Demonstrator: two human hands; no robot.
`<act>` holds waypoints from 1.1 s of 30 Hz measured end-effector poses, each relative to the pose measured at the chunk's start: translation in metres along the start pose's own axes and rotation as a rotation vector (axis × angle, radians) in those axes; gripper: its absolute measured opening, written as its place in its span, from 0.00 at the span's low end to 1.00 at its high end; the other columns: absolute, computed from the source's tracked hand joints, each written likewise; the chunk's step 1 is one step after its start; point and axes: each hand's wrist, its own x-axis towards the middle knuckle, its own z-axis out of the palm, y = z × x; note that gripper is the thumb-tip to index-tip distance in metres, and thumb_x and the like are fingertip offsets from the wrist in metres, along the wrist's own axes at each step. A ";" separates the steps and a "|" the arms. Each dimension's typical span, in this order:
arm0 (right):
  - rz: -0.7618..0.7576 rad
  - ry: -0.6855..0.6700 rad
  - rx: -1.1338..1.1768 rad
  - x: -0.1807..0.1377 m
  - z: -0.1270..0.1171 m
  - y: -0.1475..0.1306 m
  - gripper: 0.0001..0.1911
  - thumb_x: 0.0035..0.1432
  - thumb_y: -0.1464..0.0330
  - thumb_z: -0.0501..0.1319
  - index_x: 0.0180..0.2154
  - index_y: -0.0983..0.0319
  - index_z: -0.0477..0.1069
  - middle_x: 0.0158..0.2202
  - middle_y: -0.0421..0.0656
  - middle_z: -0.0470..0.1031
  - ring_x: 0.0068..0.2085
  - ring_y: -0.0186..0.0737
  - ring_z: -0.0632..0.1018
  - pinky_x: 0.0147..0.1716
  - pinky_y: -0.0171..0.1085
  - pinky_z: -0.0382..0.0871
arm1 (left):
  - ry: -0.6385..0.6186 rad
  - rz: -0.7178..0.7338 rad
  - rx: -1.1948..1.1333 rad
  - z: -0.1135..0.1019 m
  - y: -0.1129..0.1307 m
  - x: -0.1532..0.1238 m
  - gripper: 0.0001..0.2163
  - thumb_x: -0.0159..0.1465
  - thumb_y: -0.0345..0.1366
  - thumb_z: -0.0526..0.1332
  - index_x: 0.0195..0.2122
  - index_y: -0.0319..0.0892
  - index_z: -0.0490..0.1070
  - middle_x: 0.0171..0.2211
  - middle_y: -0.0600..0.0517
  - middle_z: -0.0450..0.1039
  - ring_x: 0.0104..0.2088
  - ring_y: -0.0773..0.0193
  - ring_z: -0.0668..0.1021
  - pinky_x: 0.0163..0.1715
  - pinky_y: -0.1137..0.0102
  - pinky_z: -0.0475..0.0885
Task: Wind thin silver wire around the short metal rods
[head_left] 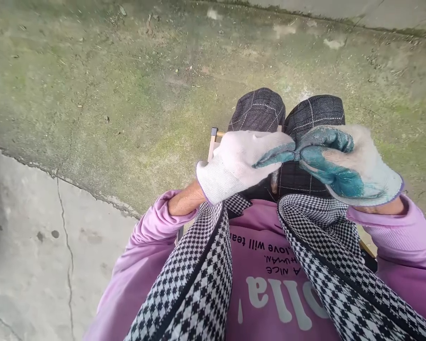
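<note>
Both my hands wear white work gloves with teal-coated palms and meet above my lap. My left hand (pixel 250 158) is closed, its thumb and fingers pressed together and pointing right. Its fingertips touch those of my right hand (pixel 351 163), which is curled shut in a pinch. Something small and dark seems to sit where the fingertips meet, too little to make out. A narrow brownish, stick-like piece (pixel 274 182) shows below my left fingers, between my thighs. My left hand covers part of it, and I cannot tell whether that hand grips it.
My knees in dark checked trousers (pixel 261 111) are close together under the hands. Part of a seat frame with a black end cap (pixel 215 131) shows beside my left leg. A houndstooth-patterned garment (pixel 199 255) hangs over my pink top. Mossy ground (pixel 110 94) borders cracked concrete (pixel 31 227).
</note>
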 end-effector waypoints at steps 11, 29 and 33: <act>-0.224 0.090 -0.329 -0.011 -0.014 0.010 0.05 0.62 0.68 0.78 0.37 0.53 0.95 0.36 0.38 0.94 0.38 0.48 0.94 0.42 0.45 0.92 | 0.104 -0.068 -0.194 0.009 -0.007 0.009 0.10 0.78 0.35 0.67 0.51 0.44 0.91 0.50 0.49 0.95 0.52 0.54 0.95 0.62 0.58 0.93; -0.312 0.264 -0.378 -0.014 0.000 0.012 0.12 0.57 0.72 0.73 0.36 0.51 0.94 0.34 0.36 0.92 0.34 0.46 0.91 0.33 0.42 0.85 | 0.035 -0.104 0.083 0.010 0.004 0.001 0.09 0.79 0.32 0.73 0.54 0.49 0.93 0.48 0.50 0.95 0.49 0.53 0.95 0.58 0.60 0.92; -0.277 0.196 -0.578 -0.012 -0.005 0.007 0.09 0.61 0.71 0.76 0.38 0.49 0.93 0.33 0.38 0.91 0.31 0.47 0.89 0.29 0.43 0.80 | 0.043 -0.072 0.181 0.009 0.004 0.000 0.08 0.79 0.34 0.73 0.54 0.52 0.93 0.51 0.48 0.95 0.53 0.50 0.95 0.59 0.56 0.91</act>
